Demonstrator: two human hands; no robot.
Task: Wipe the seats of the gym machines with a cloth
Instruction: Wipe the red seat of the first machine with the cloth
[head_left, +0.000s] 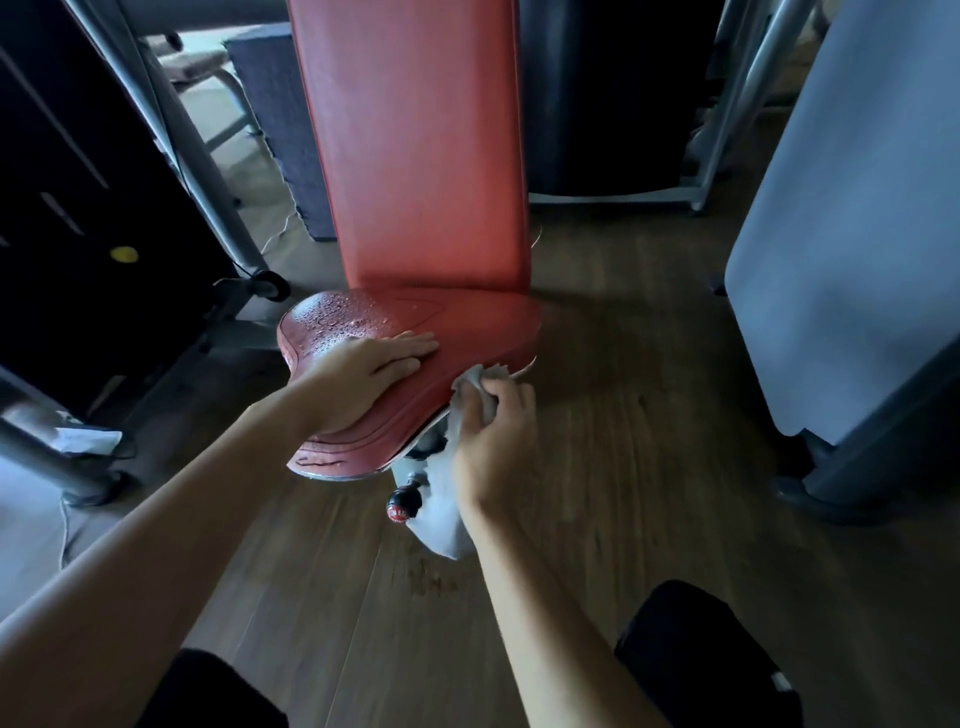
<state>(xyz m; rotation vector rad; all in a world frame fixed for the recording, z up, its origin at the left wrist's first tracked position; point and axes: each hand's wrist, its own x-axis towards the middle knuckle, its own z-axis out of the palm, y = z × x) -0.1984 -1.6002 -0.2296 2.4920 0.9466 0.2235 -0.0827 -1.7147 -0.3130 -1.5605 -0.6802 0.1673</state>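
A red padded seat (478, 332) of a gym machine sits in the middle of the head view, with water droplets on its far left part. Behind it rises the red backrest (415, 145). My left hand (363, 369) lies flat on the seat, fingers straight and pointing right. My right hand (493, 431) grips a light grey cloth (441, 514) at the seat's right front edge. The cloth bunches above my fingers and hangs down below the seat.
A black and red adjustment knob (402, 506) sticks out under the seat. Grey machine frame tubes (208, 171) and a dark weight stack (78, 218) stand at the left. A blue-grey shroud (841, 234) stands at the right. Wooden floor (649, 415) surrounds the seat.
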